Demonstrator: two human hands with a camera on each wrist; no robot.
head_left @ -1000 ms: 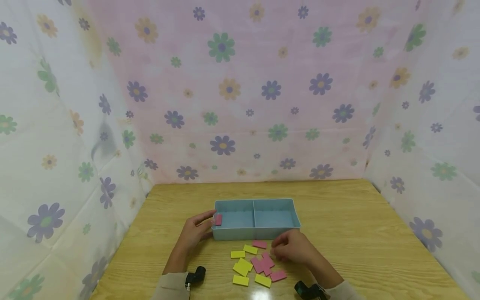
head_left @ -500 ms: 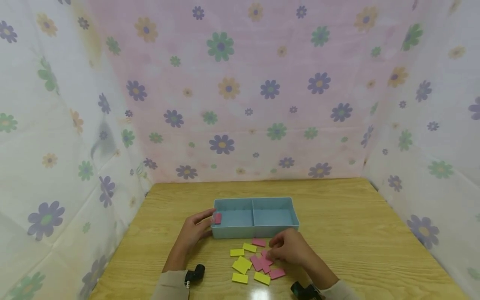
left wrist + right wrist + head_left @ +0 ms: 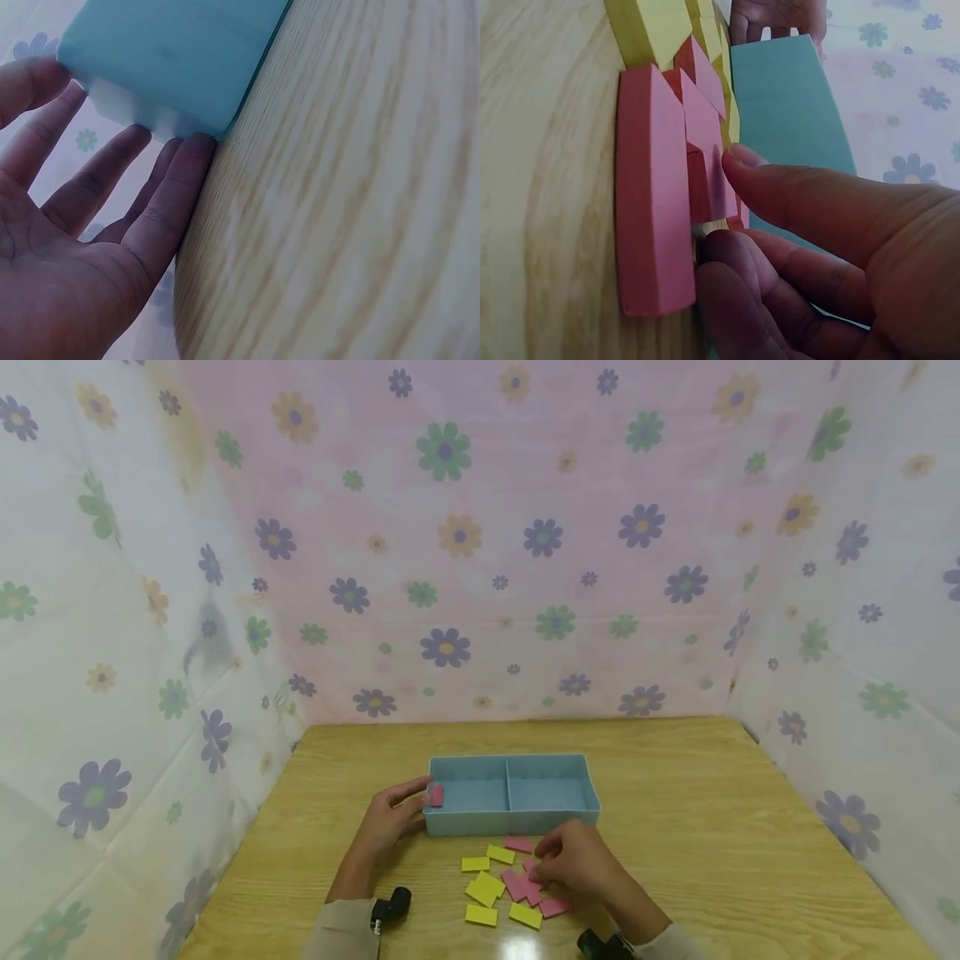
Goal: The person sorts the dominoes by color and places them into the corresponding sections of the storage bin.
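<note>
A light blue box point(image 3: 468, 823) with two compartments stands on the table, one pink block point(image 3: 437, 796) at the left end of its left compartment. My left hand point(image 3: 387, 818) rests its spread, fairly straight fingers against the box's left end wall, fingertips along the lower edge in the left wrist view. Before the box lies a loose group of flat rectangular blocks, pink and yellow. My right hand point(image 3: 577, 857) pinches the end of a pink block point(image 3: 711, 180) on top of the overlapping pink ones, thumb on its face and curled fingers at its end.
Several yellow blocks point(image 3: 485, 888) lie left of the pink ones, some overlapping. Another pink block point(image 3: 652, 195) lies closest to the right wrist camera. The wooden table point(image 3: 697, 827) reaches back to flowered cloth walls point(image 3: 480, 568).
My right hand has moved slightly left, its fingertips coming from beside the pink blocks onto the top one. The left hand and the box stay in place.
</note>
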